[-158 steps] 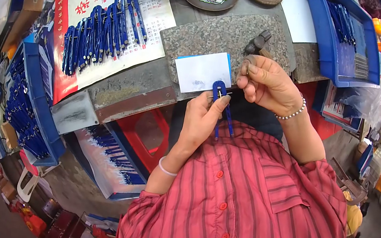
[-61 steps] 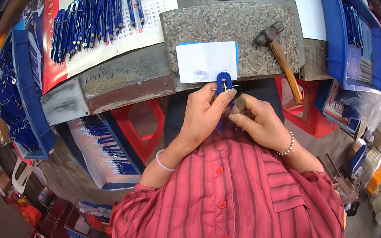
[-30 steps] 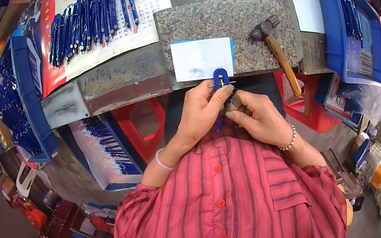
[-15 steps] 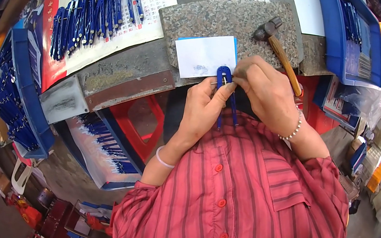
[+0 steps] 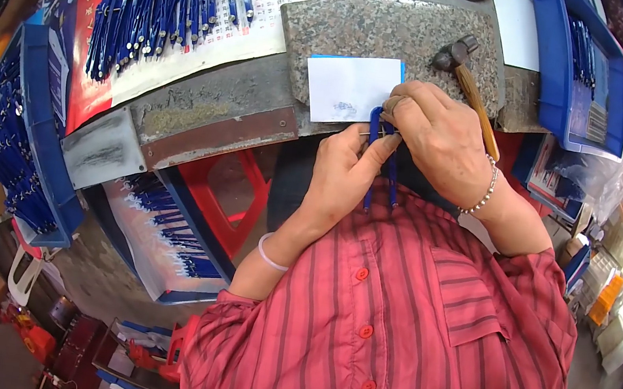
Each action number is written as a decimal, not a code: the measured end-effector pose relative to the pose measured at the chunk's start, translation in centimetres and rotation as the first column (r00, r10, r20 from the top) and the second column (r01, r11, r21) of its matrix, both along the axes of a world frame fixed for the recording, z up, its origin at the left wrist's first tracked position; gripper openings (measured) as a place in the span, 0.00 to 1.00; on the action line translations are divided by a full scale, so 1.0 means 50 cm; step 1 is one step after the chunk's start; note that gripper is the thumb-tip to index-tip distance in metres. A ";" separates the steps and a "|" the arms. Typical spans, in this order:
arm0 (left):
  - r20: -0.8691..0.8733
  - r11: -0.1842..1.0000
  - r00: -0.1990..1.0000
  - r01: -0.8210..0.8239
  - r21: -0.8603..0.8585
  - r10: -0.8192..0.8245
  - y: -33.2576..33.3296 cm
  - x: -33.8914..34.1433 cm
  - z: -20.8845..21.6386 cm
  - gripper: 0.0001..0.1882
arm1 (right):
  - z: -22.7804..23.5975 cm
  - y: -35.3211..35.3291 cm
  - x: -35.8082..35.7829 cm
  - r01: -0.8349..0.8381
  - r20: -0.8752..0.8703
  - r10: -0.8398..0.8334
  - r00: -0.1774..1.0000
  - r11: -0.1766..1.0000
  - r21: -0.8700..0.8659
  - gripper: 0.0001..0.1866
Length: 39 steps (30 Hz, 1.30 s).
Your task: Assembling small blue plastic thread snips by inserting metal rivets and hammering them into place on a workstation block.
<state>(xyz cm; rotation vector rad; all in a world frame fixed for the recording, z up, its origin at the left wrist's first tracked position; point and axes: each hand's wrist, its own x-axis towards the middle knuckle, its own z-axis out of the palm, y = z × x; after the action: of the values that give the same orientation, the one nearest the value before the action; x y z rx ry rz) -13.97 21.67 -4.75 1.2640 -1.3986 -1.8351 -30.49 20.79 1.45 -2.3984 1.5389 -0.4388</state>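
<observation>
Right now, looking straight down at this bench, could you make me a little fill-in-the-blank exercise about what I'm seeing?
1. The left hand pinches a two-legged piece coloured ____.
2. A beaded bracelet circles the person's ____ wrist.
3. In the picture, the white paper lies to the ____ of the hammer.
4. The buttons down the striped shirt are ____.

Missing words: blue; right; left; red.

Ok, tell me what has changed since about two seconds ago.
The right hand has moved up from beside the legs of the blue U-shaped piece to its curved top, partly covering it. The left hand still grips the piece. The hammer and white paper stay on the granite slab.
</observation>
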 end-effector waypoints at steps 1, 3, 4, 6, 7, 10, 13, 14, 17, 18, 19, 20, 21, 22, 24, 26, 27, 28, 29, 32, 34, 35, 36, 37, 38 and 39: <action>0.004 1.000 1.000 0.000 -0.007 0.000 -0.001 -0.001 0.004 0.19 | 0.001 0.000 0.000 -0.004 -0.017 0.004 1.000 1.000 0.007 0.11; 0.009 1.000 1.000 0.002 -0.010 -0.002 -0.003 -0.001 0.007 0.19 | 0.004 -0.002 0.001 -0.010 -0.022 0.010 1.000 1.000 0.017 0.10; 0.014 1.000 1.000 0.005 -0.014 -0.005 -0.003 0.000 0.007 0.19 | 0.006 -0.003 0.001 -0.014 -0.026 0.015 1.000 1.000 0.026 0.10; 0.014 1.000 1.000 0.005 -0.023 -0.004 -0.003 0.000 0.005 0.19 | 0.008 -0.004 0.001 -0.027 -0.044 0.028 0.999 0.999 0.018 0.10; 0.015 0.999 1.000 0.005 -0.033 -0.005 -0.003 0.000 0.004 0.19 | 0.009 -0.005 0.001 -0.039 -0.061 0.039 0.997 0.999 0.010 0.09; 0.013 0.999 1.000 0.002 -0.033 -0.002 -0.002 0.000 0.005 0.18 | 0.009 -0.005 0.001 -0.047 -0.067 0.048 0.997 0.999 0.015 0.09; -0.016 0.999 1.000 -0.019 -0.040 0.019 0.000 -0.002 0.001 0.19 | 0.008 -0.006 0.002 -0.050 -0.080 0.050 0.996 0.999 0.008 0.09; -0.016 0.999 1.000 -0.019 -0.039 0.018 0.000 -0.002 0.004 0.19 | 0.008 -0.006 0.003 -0.050 -0.080 0.050 0.996 0.999 0.009 0.09; 0.022 1.000 1.000 0.001 -0.024 0.000 -0.002 0.001 0.009 0.18 | 0.009 -0.007 0.003 -0.053 -0.067 0.053 0.996 0.999 0.003 0.08; 0.010 0.999 1.000 -0.006 -0.039 0.006 -0.002 0.000 0.006 0.19 | 0.008 -0.008 0.003 -0.056 -0.061 0.057 0.997 0.998 0.007 0.08; -0.001 0.998 1.000 -0.012 -0.055 0.012 -0.001 -0.001 0.004 0.19 | 0.007 -0.008 0.002 -0.059 -0.055 0.060 0.997 0.998 0.010 0.08; -0.001 0.998 1.000 -0.012 -0.054 0.012 -0.001 0.000 0.005 0.19 | 0.005 -0.008 0.002 -0.059 -0.055 0.060 0.997 0.998 0.010 0.08; 0.004 0.999 1.000 -0.005 -0.045 0.005 -0.002 0.001 0.006 0.19 | 0.003 -0.008 0.002 -0.055 -0.042 0.055 0.998 0.998 -0.001 0.08; 0.008 0.999 1.000 0.001 -0.035 -0.001 -0.002 0.001 0.006 0.19 | 0.001 -0.008 0.002 -0.052 -0.028 0.052 0.998 0.999 -0.011 0.09; 0.006 0.999 1.000 -0.004 -0.044 0.004 -0.002 -0.001 0.004 0.19 | -0.003 -0.010 -0.001 -0.058 -0.025 0.058 0.998 0.998 -0.005 0.09; 0.006 0.999 1.000 -0.009 -0.052 0.010 -0.002 -0.001 0.003 0.19 | -0.004 -0.010 -0.003 -0.065 -0.020 0.065 0.998 0.998 0.002 0.10; 0.013 0.999 1.000 -0.002 -0.043 0.002 -0.002 0.000 0.004 0.19 | -0.002 -0.009 -0.003 -0.069 -0.025 0.069 0.997 0.997 -0.023 0.10; 0.020 0.999 1.000 0.005 -0.033 -0.004 -0.001 0.000 0.004 0.19 | -0.001 -0.009 -0.004 -0.075 -0.030 0.073 0.997 0.996 -0.047 0.10; 0.021 0.999 1.000 0.003 -0.032 -0.002 0.000 -0.001 0.001 0.19 | 0.002 -0.008 -0.004 -0.076 -0.029 0.075 0.997 0.996 -0.046 0.10; -0.025 0.998 0.999 -0.038 -0.050 0.036 0.001 -0.004 -0.004 0.19 | 0.010 -0.011 -0.007 -0.110 -0.111 0.106 0.988 0.993 -0.031 0.11; 0.018 0.999 1.000 0.000 -0.049 0.001 -0.002 0.000 0.004 0.20 | 0.014 -0.012 -0.007 -0.148 -0.165 0.144 0.976 0.989 -0.007 0.11; 0.017 0.999 1.000 0.000 -0.047 0.001 -0.002 0.000 0.004 0.20 | 0.017 -0.014 -0.006 -0.148 -0.165 0.145 0.976 0.989 -0.006 0.11; 0.008 0.998 1.000 -0.003 -0.057 0.004 -0.002 0.000 0.002 0.20 | 0.019 -0.016 -0.005 -0.160 -0.177 0.158 0.971 0.987 0.000 0.12; -0.001 0.998 1.000 -0.007 -0.067 0.007 -0.001 0.000 0.001 0.20 | 0.020 -0.018 -0.003 -0.174 -0.189 0.172 0.967 0.985 0.005 0.12; -0.002 0.998 1.000 -0.009 -0.066 0.008 -0.001 0.000 -0.002 0.20 | 0.023 -0.020 -0.001 -0.175 -0.189 0.173 0.967 0.985 0.006 0.12; 0.003 0.998 1.000 -0.008 -0.068 0.008 0.001 0.000 -0.004 0.20 | 0.026 -0.023 0.003 -0.182 -0.201 0.182 0.963 0.983 0.017 0.12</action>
<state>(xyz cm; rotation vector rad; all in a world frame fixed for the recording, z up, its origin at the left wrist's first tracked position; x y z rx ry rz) -13.96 21.70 -4.97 1.2375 -1.4425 -1.7660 -30.36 19.62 2.75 -2.6241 1.3747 -0.1626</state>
